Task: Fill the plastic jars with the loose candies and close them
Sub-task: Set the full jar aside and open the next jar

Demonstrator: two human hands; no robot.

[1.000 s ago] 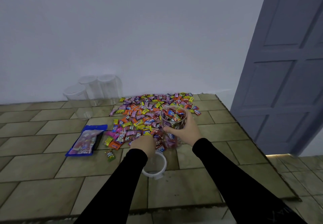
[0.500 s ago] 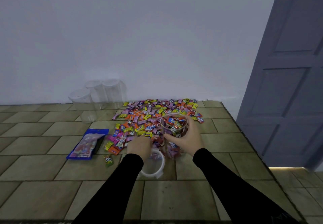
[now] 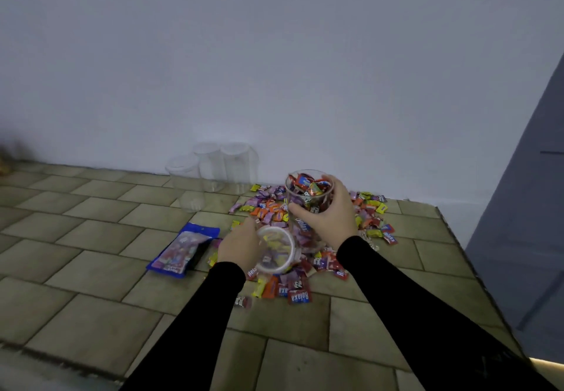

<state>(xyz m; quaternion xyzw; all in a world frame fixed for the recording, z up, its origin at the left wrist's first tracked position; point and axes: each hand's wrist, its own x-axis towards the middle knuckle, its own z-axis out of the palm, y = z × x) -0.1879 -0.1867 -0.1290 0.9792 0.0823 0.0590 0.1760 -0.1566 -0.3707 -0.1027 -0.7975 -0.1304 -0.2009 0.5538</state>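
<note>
Your right hand (image 3: 328, 218) grips the heaped jar (image 3: 308, 204) over the candies (image 3: 370, 223) while your left hand (image 3: 241, 244) holds its lid (image 3: 274, 250) just beside it, so closing comes next; three far jars (image 3: 210, 171) stand empty.

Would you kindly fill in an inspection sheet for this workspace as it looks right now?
Surface: tiled counter, edge at right.
Job's things: filled jar upright, no lid on; lid off, beside it; candies heaped around the jar; three empty jars by the wall.
Clutter: blue bag lying flat left of the candies.
Grippers: right hand grips the filled jar; left hand holds the lid.
Cables: nothing seen.
Surroundings: white wall; grey door at right.
</note>
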